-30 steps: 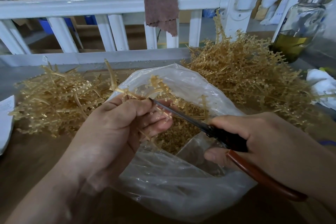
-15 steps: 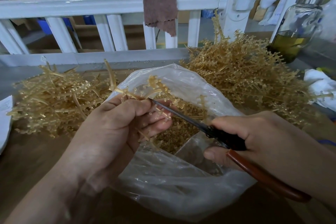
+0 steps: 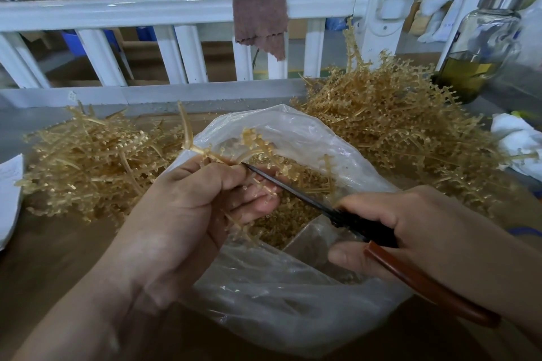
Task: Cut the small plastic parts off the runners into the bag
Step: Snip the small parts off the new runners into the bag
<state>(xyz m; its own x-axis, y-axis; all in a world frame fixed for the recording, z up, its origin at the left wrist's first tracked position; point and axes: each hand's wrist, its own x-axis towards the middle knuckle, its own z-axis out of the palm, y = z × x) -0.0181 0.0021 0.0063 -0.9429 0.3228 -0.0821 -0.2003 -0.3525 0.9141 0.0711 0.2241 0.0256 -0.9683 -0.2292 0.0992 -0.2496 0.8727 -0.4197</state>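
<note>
- The right hand (image 3: 434,237) is nearest. Its fingers are curled tight round the scissors (image 3: 363,228), which have a red-brown handle. The thin blades look pressed together and point at the left hand (image 3: 187,214).
- The left hand pinches one runner (image 3: 205,152) between thumb and fingers, just over the open mouth of the bag (image 3: 278,302). The blade tip touches the runner beside the thumb. Little knobs sit on its branches, so I think this one is not finished.
- The clear bag lies on the table (image 3: 44,272) under both hands. A heap of small parts (image 3: 293,214) sits inside it, so a lot of cutting looks done.
- Behind the bag there is a left pile (image 3: 88,161) of runners and a bigger right pile (image 3: 396,132). The right pile looks full of little parts, so I think much work is left. I cannot tell if the left pile is cut.
- Farthest away is a white rail (image 3: 117,10) with a cloth (image 3: 259,17) hung on it, and a bottle (image 3: 481,47) at the right.
</note>
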